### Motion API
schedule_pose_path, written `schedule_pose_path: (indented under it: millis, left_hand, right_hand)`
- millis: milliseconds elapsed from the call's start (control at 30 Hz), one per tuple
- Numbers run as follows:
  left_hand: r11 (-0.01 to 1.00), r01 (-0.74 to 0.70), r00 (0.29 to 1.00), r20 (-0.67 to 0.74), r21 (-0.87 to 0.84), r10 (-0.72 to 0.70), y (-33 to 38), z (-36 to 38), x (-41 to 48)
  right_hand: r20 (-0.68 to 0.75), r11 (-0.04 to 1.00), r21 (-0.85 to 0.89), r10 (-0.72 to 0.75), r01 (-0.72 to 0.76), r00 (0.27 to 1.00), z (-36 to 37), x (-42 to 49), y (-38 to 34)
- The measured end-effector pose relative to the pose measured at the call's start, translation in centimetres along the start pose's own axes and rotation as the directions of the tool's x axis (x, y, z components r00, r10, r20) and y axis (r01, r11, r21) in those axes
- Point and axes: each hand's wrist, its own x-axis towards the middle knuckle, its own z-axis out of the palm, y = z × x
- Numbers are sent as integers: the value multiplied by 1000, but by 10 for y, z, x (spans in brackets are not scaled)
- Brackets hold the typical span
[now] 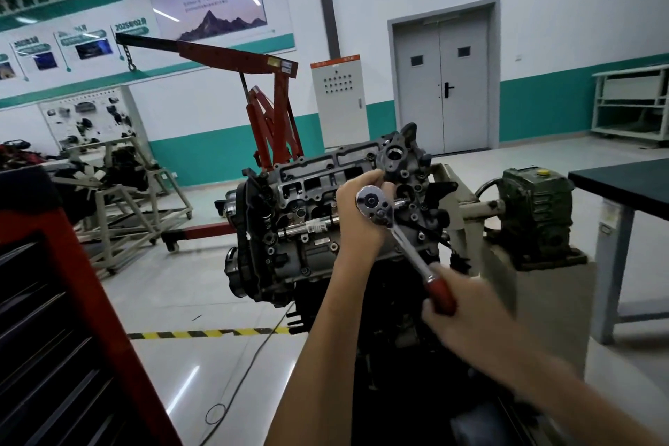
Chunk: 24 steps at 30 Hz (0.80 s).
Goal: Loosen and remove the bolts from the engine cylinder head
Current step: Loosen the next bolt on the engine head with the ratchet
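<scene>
While the left hand (356,217) curls its fingers round the shiny round end of the ratchet (374,205), the right hand (454,308) is clenched on the red handle (440,291), low and right of the middle of the frame. The right hand looks blurry. The cylinder head (318,192) sits in the middle of the frame, turned with its open face to the camera. The bolt being worked on is hidden behind the ratchet's round end, so I cannot tell how far out it is.

To do this step well, I think the left hand should press the round end straight onto the bolt so the socket does not slip off. The right hand should stay far down the handle and pull in one smooth swing, not a jerk. Knuckles are near hard metal edges, so a slip could hurt.

The cylinder head is dull grey metal, rough and bumpy, full of round holes and square pockets. The ratchet is mirror-bright and smooth, and its handle is glossy. A thin silver bar (307,228) with a white label lies across the cylinder head, left of the left hand. A chunky green gearbox (535,206) sits at the right. A red crane (268,83) stands behind.
</scene>
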Motion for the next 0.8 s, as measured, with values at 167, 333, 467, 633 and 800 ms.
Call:
schedule_pose_path:
  millis: [167, 333, 467, 633, 800]
  left_hand:
    - [1000, 22, 993, -117, 11, -21, 5, 14, -1]
    - [998, -55, 981, 186, 22, 50, 4, -8, 3]
    - [982, -143, 941, 325, 123, 96, 10, -15, 12]
    - [999, -45, 996, 83, 28, 42, 6, -2, -1]
    - [997, 22, 999, -31, -78, -24, 10, 11, -1]
  right_hand:
    - [49, 883, 439, 157, -162, 986, 64, -23, -24]
    - [120, 997, -29, -72, 76, 990, -19, 6, 4]
    - [175, 870, -431, -178, 237, 968, -81, 49, 13]
    - [113, 969, -220, -86, 110, 990, -38, 17, 10]
    - [-11, 944, 318, 92, -84, 996, 54, -20, -20]
